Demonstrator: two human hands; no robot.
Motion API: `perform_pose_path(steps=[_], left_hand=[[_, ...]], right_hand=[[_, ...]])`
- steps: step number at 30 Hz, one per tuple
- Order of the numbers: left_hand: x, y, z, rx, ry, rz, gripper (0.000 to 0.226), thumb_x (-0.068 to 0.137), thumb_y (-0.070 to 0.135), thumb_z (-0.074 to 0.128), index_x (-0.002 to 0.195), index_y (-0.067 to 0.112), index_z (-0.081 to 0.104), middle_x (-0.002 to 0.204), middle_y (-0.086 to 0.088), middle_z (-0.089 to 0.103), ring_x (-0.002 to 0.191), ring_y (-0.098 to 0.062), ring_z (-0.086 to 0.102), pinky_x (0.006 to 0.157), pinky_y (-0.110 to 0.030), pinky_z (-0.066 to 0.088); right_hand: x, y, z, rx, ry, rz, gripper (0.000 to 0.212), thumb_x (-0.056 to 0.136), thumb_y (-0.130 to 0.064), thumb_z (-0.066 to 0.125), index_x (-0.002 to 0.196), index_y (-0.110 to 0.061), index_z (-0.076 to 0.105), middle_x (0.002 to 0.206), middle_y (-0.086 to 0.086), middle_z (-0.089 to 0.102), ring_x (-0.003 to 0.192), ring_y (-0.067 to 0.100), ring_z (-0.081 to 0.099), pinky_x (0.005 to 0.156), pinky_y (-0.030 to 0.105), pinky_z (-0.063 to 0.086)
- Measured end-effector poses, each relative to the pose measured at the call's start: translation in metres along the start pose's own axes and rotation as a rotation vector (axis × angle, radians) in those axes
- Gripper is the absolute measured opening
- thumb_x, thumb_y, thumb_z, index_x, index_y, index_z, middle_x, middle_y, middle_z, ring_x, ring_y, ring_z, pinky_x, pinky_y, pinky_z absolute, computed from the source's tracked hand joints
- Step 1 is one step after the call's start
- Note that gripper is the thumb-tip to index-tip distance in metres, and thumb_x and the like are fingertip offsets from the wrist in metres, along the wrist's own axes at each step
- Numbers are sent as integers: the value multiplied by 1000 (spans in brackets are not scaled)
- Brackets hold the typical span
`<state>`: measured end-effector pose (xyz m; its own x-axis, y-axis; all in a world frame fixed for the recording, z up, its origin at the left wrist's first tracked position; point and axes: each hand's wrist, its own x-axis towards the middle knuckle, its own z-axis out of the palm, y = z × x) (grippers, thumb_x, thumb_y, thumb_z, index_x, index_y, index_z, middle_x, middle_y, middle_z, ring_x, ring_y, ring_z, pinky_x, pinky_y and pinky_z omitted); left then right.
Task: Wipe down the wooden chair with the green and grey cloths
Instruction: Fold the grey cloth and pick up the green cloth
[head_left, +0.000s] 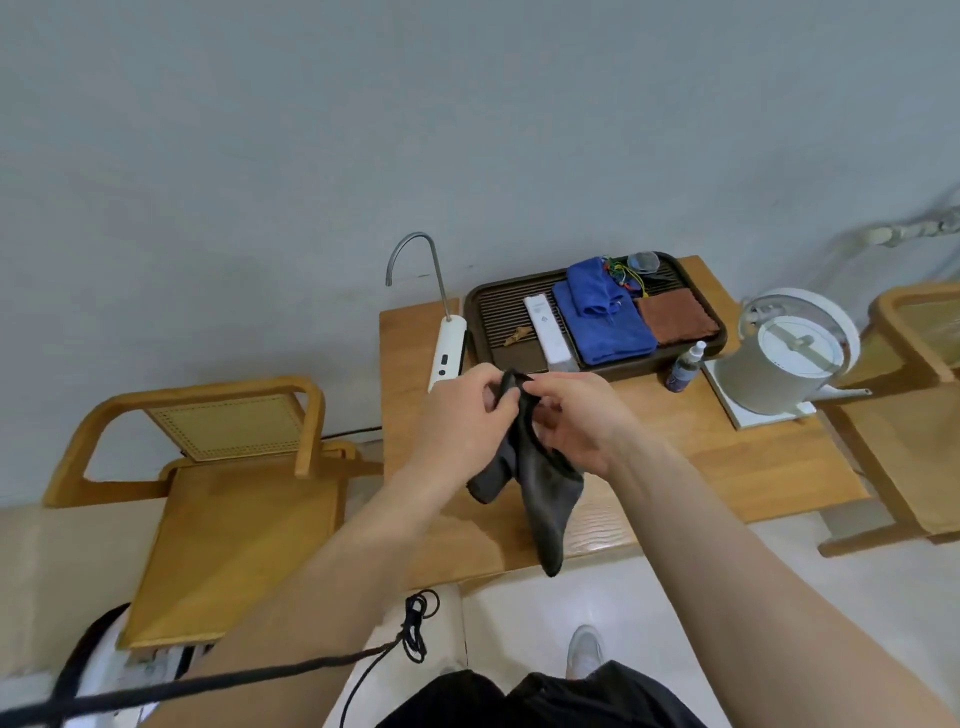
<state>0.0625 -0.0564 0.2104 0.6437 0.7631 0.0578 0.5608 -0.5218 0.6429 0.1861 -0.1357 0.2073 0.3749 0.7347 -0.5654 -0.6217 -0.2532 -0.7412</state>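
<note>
Both my hands hold a dark grey cloth (545, 488) up over the low wooden table (727, 457). My left hand (462, 421) grips its upper left part, and my right hand (576, 415) pinches its top edge beside it. The rest of the cloth hangs down in a long point toward the table's front edge. The wooden chair (234, 525), with a cane back panel, stands to the left of the table, against the wall. No green cloth is in view.
A dark tray (498, 312) at the table's back holds blue cloths (608, 322), a brown cloth (675, 317) and a white remote. A white water dispenser (447, 348), a small spray bottle (685, 366) and a white kettle (784, 358) stand nearby. Another wooden chair (904, 415) is at right. A black cable (410, 629) runs across the floor.
</note>
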Motion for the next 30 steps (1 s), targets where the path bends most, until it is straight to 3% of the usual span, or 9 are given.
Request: perform_pose_path(steps=[5,7,11,13,15,17,20,25,30], left_hand=[[-6,23,11,225,-77,84,19,93,42,57,107,31,62,66,9,62,65,-10,58,62,-33,54],[-8,29,10,117,-176,80,17,92,36,57,103,29,69,71,9,67,69,-10,63,67,-35,57],[3,14,-6,-537,-275,-233,23,100,10,50,107,15,71,82,-6,77,71,-24,75,65,-35,61],[11,-2,-6,-462,-172,-182,19,96,12,60,108,25,67,88,-2,74,76,-23,72,67,-32,58],[19,-12,0,-337,-146,-68,40,87,15,70,118,39,61,108,8,63,95,-13,63,78,-24,54],[22,-12,7,-344,-227,-18,43,85,16,72,118,42,62,116,16,61,107,-3,57,85,-15,47],[24,-19,18,-405,-327,-71,19,86,23,74,104,28,69,101,9,72,97,-9,65,84,-24,52],[6,-30,32,-526,-449,-183,30,82,18,80,110,20,70,102,9,75,91,0,69,72,-13,53],[8,-49,16,-635,-412,-220,40,75,17,84,108,1,69,103,-15,74,94,-23,73,81,-37,59]], right_hand=[[8,-5,-24,-49,-95,71,31,87,-33,75,96,-4,75,79,8,65,70,18,60,71,31,50],[10,-8,-33,-167,-178,0,19,89,-23,74,92,-5,77,83,11,70,82,23,65,81,37,53],[12,-26,-50,-310,-321,-69,24,92,4,61,114,1,72,103,19,73,96,30,67,94,45,53],[8,-43,-50,-475,-405,-99,28,93,8,57,113,-3,74,105,19,74,97,28,70,93,42,54],[4,-61,-41,-606,-432,-128,31,88,8,54,104,-5,77,100,18,74,94,26,69,88,36,55],[2,-78,-30,-660,-397,-199,30,79,3,51,90,-5,77,85,13,72,83,23,67,75,31,55],[-4,-98,-22,-594,-309,-314,27,72,0,45,73,-6,71,67,6,64,65,16,60,57,22,47],[-1,-117,-23,-429,-190,-379,25,59,-11,44,58,-11,69,62,7,60,58,19,56,53,22,44],[12,-120,-44,-344,70,-364,30,70,-10,42,51,-15,65,56,0,59,55,19,53,58,29,41]])
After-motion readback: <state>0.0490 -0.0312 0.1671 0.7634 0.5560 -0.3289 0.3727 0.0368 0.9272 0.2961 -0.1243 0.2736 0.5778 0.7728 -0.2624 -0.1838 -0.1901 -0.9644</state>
